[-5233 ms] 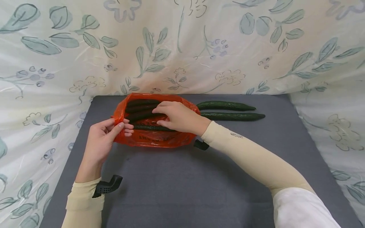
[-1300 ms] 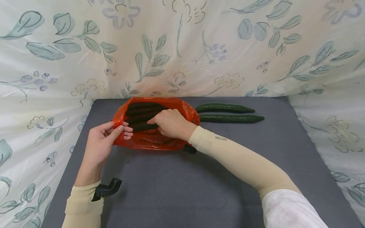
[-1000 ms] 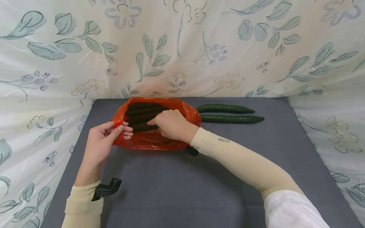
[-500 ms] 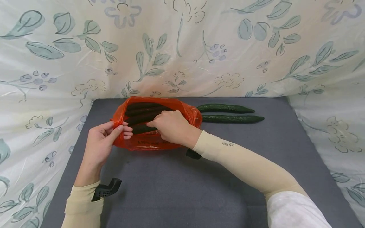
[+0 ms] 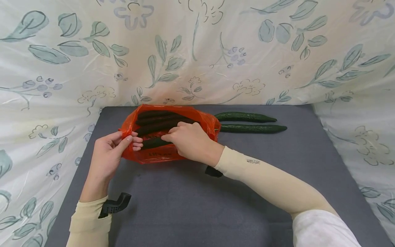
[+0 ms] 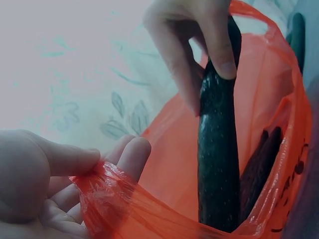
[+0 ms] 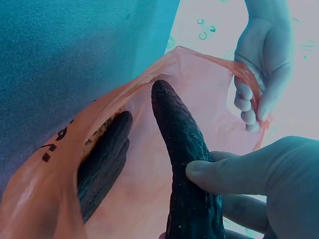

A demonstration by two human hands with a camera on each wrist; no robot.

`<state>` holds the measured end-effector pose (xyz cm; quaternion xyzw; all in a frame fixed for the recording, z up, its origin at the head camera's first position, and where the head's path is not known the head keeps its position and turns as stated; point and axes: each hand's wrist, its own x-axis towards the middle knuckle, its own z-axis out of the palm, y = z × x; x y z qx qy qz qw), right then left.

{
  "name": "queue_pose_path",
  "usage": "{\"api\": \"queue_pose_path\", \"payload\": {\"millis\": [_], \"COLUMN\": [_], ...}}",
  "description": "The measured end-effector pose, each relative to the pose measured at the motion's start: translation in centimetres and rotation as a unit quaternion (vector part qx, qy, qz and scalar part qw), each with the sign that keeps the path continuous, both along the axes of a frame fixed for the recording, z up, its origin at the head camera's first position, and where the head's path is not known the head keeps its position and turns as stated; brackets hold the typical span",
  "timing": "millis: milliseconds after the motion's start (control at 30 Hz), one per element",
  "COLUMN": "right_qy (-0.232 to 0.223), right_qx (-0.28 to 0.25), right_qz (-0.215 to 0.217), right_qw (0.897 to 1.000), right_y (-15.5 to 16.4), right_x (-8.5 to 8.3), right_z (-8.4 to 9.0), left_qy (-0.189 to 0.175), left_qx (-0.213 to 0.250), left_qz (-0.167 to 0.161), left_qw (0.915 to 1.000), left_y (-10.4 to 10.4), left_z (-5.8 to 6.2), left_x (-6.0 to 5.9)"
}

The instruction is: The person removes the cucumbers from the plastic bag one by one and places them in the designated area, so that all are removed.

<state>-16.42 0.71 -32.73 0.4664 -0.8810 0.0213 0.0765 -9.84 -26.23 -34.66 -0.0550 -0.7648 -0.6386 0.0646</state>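
An orange-red plastic bag point(image 5: 160, 156) lies on the table with its mouth held wide. My left hand point(image 5: 108, 151) pinches the bag's left rim between thumb and fingers. Inside the mouth, my right hand point(image 5: 195, 142) grips a dark green cucumber point(image 5: 152, 143), thumb on one side and fingers on the other. In the left wrist view this cucumber point(image 6: 218, 149) slants down into the bag from the fingers; the right wrist view shows its rounded tip point(image 7: 162, 92) pointing toward the left hand. Other cucumbers point(image 7: 107, 162) lie side by side deeper in the bag.
Right of the bag, two long cucumbers, a rear one point(image 5: 245, 117) and a front one point(image 5: 254, 128), lie roughly parallel on the dark grey tabletop point(image 5: 185, 206). A floral cloth point(image 5: 197, 61) hangs behind the table and along both sides.
My right hand has shifted slightly right and nearer to me, bringing the gripped cucumber away from those behind it; a gap now shows between them. My left hand stays at the rim.
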Motion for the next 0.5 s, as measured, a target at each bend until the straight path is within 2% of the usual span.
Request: {"api": "queue_pose_path", "payload": {"millis": [167, 333, 500], "right_qy": [-0.011, -0.026, -0.028], "right_qx": [-0.016, -0.034, -0.069], "right_qz": [0.003, 0.0, 0.0], "right_qw": [1.0, 0.999, 0.997], "right_y": [0.8, 2.0, 3.2], "right_x": [0.1, 0.1, -0.2], "right_z": [0.2, 0.5, 0.6], "left_qy": [0.0, 0.004, 0.005], "left_qx": [0.011, 0.003, 0.007], "left_qz": [-0.003, 0.0, 0.003], "left_qw": [0.9999, 1.0, 1.0], "left_y": [-0.1, -0.3, -0.4], "left_z": [-0.1, -0.2, -0.1], "left_x": [0.0, 0.0, 0.0]}}
